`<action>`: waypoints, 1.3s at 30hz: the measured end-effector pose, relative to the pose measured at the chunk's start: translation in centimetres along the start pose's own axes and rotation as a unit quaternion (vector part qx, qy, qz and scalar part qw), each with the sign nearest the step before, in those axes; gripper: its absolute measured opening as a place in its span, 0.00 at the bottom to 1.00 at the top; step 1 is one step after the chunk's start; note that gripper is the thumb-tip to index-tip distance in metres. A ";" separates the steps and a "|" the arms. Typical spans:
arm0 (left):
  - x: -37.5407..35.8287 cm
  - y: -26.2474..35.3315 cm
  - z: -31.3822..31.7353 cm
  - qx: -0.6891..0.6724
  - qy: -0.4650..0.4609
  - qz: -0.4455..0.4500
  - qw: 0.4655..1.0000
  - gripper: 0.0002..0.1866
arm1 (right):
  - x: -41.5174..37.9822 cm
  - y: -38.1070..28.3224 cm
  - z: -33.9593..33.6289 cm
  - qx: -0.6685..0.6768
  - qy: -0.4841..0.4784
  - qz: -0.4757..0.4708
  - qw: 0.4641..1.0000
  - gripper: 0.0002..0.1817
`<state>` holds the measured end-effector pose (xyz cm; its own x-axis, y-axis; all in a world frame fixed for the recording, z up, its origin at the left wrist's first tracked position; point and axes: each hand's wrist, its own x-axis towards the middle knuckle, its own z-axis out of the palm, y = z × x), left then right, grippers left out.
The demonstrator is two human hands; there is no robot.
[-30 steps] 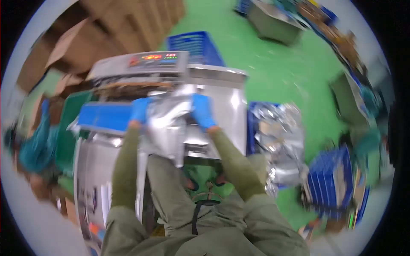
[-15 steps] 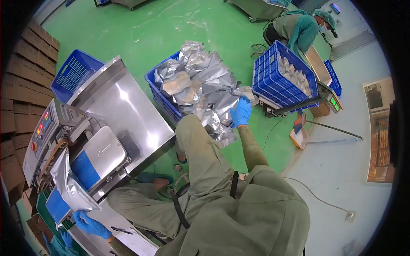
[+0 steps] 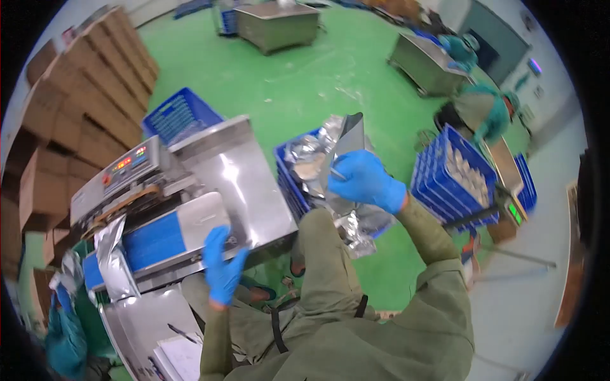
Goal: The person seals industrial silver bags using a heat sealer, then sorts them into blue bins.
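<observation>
My right hand [image 3: 365,180], in a blue glove, is closed on the edge of a silver pouch [image 3: 346,143], raised above a blue crate [image 3: 289,181] heaped with silver pouches [image 3: 357,238]. My left hand [image 3: 223,263], also gloved in blue, has its fingers spread and holds nothing, close to the front edge of the sealing machine [image 3: 143,165]. Another silver pouch [image 3: 114,260] lies across the left part of the machine's blue belt [image 3: 152,241].
Cardboard boxes [image 3: 89,82] are stacked at the left. An empty-looking blue crate [image 3: 181,114] stands behind the steel table [image 3: 254,184]. At the right is a filled blue crate [image 3: 445,168] near a co-worker [image 3: 486,111]. Another person [image 3: 65,336] is at lower left.
My right hand has lifted a pouch from the heap. My left hand has left the pouch at the belt and moved up and right. The view has shifted, and the belt pouch now lies farther left along the machine.
</observation>
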<state>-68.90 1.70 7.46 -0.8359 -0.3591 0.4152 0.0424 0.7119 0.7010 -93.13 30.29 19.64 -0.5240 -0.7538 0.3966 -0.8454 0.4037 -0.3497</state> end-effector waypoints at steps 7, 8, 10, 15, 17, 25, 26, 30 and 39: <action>12.4 -3.3 -2.1 -0.027 -0.075 -0.011 0.997 0.51 | 12.0 -14.4 -1.3 -0.014 0.013 -0.363 0.932 0.09; 12.2 -4.9 -3.3 -0.087 -0.091 -0.036 0.991 0.46 | 13.1 -15.2 -0.4 -0.005 0.033 -0.386 0.922 0.09; 10.6 -8.1 -5.3 -0.185 -0.059 -0.069 0.979 0.37 | 14.5 -14.9 2.6 0.033 0.057 -0.358 0.931 0.11; 5.6 -12.9 -7.9 -0.094 0.036 -0.073 0.992 0.20 | 13.4 -12.8 12.9 0.283 0.122 -0.108 0.945 0.31; 6.2 -13.8 -8.3 -0.135 -0.010 -0.122 0.983 0.20 | 12.6 -12.8 17.2 0.358 0.077 -0.023 0.930 0.26; 9.0 -5.9 -15.6 0.027 -0.075 -0.049 0.996 0.21 | 15.1 -11.2 20.4 0.161 0.117 -0.135 0.971 0.08; 9.4 -5.0 -16.2 0.070 -0.093 -0.070 0.991 0.19 | 15.1 -10.8 20.3 0.112 0.112 -0.163 0.974 0.08; 10.1 -8.1 -17.2 0.305 0.046 0.259 0.915 0.11 | 15.0 -7.6 18.5 -0.053 0.103 -0.254 0.960 0.10; 7.7 -9.0 -10.7 -0.018 0.267 0.081 0.960 0.11 | 12.3 -10.3 20.4 0.317 0.220 -0.094 0.918 0.04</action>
<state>-69.85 -13.95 10.59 -0.4181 -0.5107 0.7513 0.1740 0.7667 0.6180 -88.80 6.29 10.79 -0.4839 -0.4411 0.7558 -0.7683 -0.1993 -0.6082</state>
